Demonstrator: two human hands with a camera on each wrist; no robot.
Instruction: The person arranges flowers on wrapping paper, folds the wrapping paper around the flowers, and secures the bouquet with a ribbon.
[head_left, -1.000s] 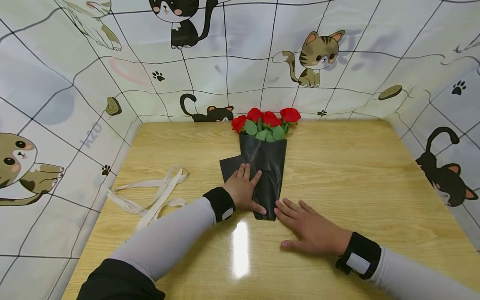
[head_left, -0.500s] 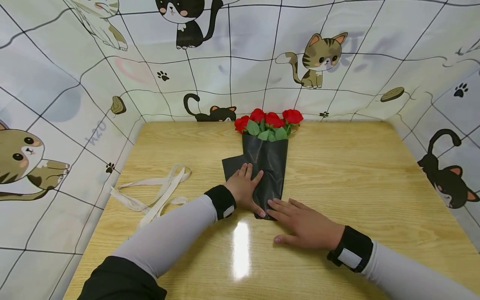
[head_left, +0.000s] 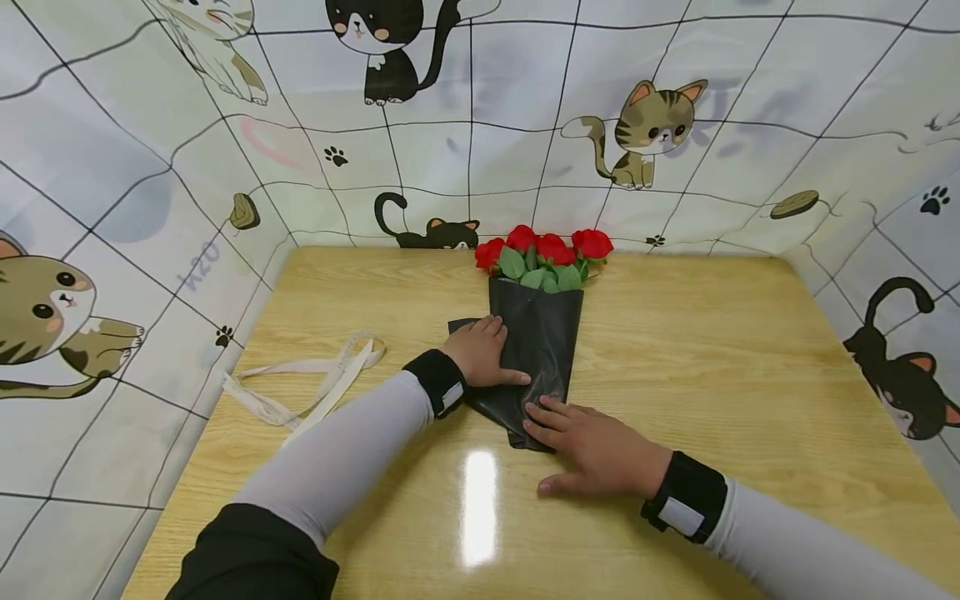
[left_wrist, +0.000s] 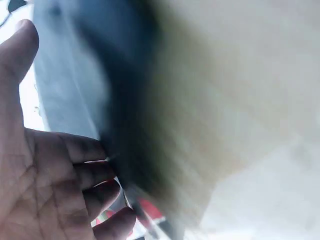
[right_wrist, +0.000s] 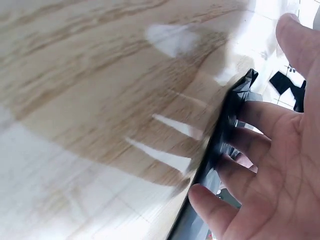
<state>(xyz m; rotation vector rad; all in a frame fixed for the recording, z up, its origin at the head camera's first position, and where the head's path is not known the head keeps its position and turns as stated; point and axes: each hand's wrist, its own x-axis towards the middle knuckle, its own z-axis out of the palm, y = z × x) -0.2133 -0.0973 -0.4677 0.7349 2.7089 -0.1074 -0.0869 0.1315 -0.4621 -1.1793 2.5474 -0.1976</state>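
Observation:
A bouquet of red roses [head_left: 553, 250] with green leaves lies on the wooden table, its stems hidden inside black wrapping paper [head_left: 543, 333]. My left hand [head_left: 480, 354] rests on the loose left flap of the paper, thumb spread toward the middle. In the left wrist view, the fingers [left_wrist: 97, 172] touch the dark paper's edge, which is blurred. Lower down, my right hand [head_left: 596, 450] lays its extended fingers on the narrow bottom end of the wrapping. The right wrist view shows those fingertips [right_wrist: 202, 195] along the black paper's edge, thumb held apart.
A loose, looped cream ribbon [head_left: 322, 379] lies on the table [head_left: 712, 358] left of the bouquet, partly behind the left forearm. A cat-patterned cloth [head_left: 517, 150] rises at the back and both sides.
My left hand has shifted up from the lower wrapping to the left flap, whose lower edge now slants out beneath it. My right hand has slid left onto the paper's bottom end.

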